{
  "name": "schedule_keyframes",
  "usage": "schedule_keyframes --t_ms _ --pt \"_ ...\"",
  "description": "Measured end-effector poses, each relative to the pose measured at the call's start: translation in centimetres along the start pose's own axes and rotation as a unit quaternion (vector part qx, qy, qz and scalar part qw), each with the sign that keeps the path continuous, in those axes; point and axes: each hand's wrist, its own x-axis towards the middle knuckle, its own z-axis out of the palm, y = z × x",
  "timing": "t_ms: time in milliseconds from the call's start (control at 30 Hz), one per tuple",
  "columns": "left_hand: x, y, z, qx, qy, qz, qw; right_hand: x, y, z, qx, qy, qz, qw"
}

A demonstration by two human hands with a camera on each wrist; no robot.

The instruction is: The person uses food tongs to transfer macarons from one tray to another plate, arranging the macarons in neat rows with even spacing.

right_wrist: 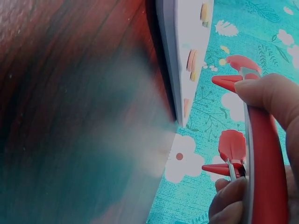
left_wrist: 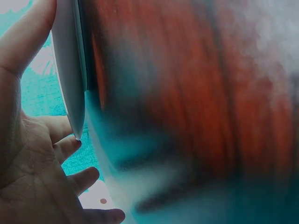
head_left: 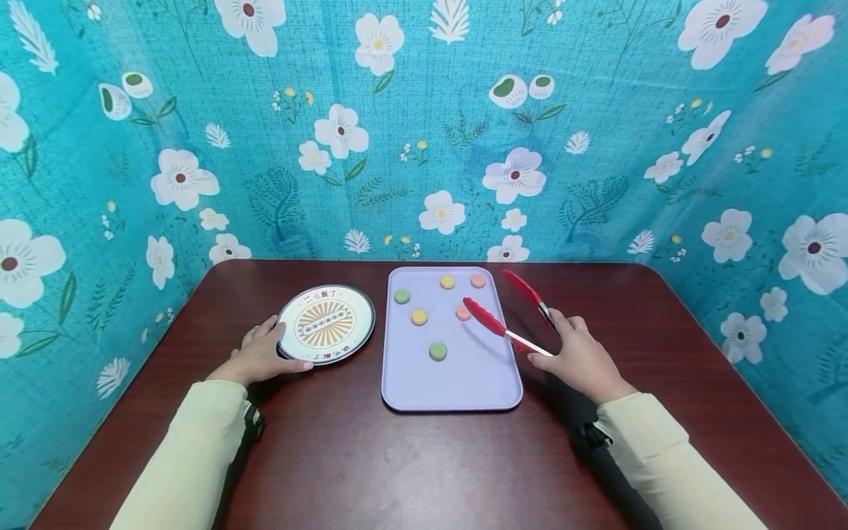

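My right hand (head_left: 583, 362) grips a pair of tongs (right_wrist: 266, 163) with red tips and red grip covers. The tongs' arms are spread, one tip above the right part of a lilac tray (head_left: 457, 386), the other beyond its right edge. On the tray lie several small round macaron-like pieces: green (head_left: 437, 351), yellow (head_left: 419, 317) and pink (head_left: 478, 280). One pink piece is partly hidden by a tong tip. My left hand (head_left: 260, 355), fingers spread and fairly straight, touches the rim of a white patterned plate (left_wrist: 70, 70), thumb at its near side.
The plate and tray stand side by side on a dark wooden table (head_left: 371, 471). A blue flowered cloth (head_left: 411, 147) hangs behind the table and along both sides. Tablecloth-free wood runs in front of the tray.
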Motion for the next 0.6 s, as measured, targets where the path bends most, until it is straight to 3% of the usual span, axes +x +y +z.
schedule_keyframes --t_ms 600 --pt "0.2 0.1 -0.2 0.003 -0.006 0.001 1.0 -1.2 -1.0 0.3 -0.002 -0.018 -0.013 0.9997"
